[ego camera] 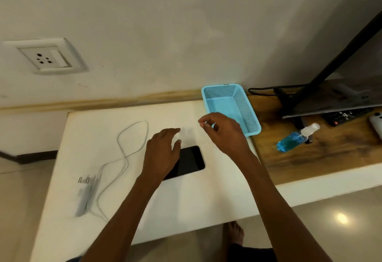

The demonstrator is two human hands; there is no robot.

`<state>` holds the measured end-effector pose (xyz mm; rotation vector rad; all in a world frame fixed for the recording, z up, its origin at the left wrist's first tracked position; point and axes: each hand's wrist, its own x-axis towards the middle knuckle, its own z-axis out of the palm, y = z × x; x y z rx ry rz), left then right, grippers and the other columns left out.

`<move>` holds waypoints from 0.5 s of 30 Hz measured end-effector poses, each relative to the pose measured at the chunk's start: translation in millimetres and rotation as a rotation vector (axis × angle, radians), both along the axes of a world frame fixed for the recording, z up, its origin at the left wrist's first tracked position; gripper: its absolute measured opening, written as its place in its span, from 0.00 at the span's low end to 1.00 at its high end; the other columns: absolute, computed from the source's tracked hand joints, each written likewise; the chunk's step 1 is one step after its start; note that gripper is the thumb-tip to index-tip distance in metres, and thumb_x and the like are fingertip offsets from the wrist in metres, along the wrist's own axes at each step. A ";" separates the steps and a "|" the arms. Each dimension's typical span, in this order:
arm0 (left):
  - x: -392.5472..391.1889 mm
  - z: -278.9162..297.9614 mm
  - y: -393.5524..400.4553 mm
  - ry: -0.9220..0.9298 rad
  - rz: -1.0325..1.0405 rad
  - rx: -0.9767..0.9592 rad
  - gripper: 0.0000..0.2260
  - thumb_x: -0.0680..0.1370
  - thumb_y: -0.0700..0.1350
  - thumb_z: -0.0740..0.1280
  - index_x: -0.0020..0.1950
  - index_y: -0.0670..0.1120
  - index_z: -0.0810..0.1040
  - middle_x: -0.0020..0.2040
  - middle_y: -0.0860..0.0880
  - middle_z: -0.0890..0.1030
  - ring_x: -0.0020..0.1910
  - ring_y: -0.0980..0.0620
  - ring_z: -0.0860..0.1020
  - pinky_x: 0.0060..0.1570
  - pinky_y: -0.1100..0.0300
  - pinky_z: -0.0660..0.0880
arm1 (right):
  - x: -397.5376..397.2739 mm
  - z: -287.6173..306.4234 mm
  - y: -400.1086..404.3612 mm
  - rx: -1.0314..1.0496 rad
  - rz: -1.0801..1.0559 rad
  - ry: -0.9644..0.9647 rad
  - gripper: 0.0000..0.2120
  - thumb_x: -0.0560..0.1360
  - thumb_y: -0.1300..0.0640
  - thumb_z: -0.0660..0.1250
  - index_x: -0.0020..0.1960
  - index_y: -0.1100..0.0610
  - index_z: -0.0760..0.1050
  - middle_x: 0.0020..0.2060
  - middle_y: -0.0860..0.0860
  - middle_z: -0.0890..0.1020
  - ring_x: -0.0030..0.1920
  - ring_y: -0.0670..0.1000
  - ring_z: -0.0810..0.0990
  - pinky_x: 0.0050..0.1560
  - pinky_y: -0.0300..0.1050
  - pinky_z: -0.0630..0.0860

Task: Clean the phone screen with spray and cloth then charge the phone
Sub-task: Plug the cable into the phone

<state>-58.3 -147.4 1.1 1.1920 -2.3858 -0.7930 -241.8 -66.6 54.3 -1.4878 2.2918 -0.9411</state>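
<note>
On smooth white board, glossy black phone (189,161) under relaxed left hand (162,154); right hand (222,132) curled, empty.

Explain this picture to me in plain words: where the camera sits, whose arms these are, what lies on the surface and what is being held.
There is no machine here. The single picture comes from a wide-angle camera worn on a person's head, looking down at their own bare arms.

The left hand lies with straight fingers over one end of the black flat phone, on the white tabletop. The right hand hovers above with fingers loosely curled; whether it pinches anything is unclear.

Also on the white top: a white charger plug with its looped white cable, and an empty light-blue plastic basket. On the wooden shelf beside it stands a clear spray bottle of blue liquid. A white wall socket is on the wall.
</note>
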 end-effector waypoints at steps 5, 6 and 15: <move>51.9 -2.3 -24.5 -0.078 0.008 -0.033 0.14 0.80 0.45 0.66 0.65 0.48 0.78 0.62 0.49 0.80 0.58 0.44 0.78 0.61 0.51 0.71 | 61.6 -21.2 14.3 0.139 0.177 -0.061 0.08 0.79 0.51 0.66 0.57 0.47 0.80 0.50 0.43 0.82 0.48 0.44 0.78 0.52 0.43 0.76; 62.1 -3.6 -28.6 -0.099 -0.005 -0.034 0.14 0.79 0.46 0.66 0.65 0.48 0.78 0.62 0.48 0.80 0.59 0.44 0.78 0.60 0.50 0.72 | 69.3 -27.1 17.0 0.174 0.194 -0.032 0.10 0.79 0.50 0.66 0.60 0.47 0.78 0.53 0.44 0.81 0.52 0.46 0.78 0.55 0.44 0.75; 132.6 -21.6 -36.9 -0.317 -0.174 -0.063 0.27 0.75 0.63 0.67 0.71 0.53 0.72 0.72 0.52 0.70 0.71 0.48 0.67 0.69 0.51 0.61 | 65.9 -61.0 10.8 0.575 0.324 0.169 0.53 0.68 0.37 0.75 0.80 0.45 0.45 0.80 0.49 0.52 0.80 0.54 0.50 0.76 0.57 0.53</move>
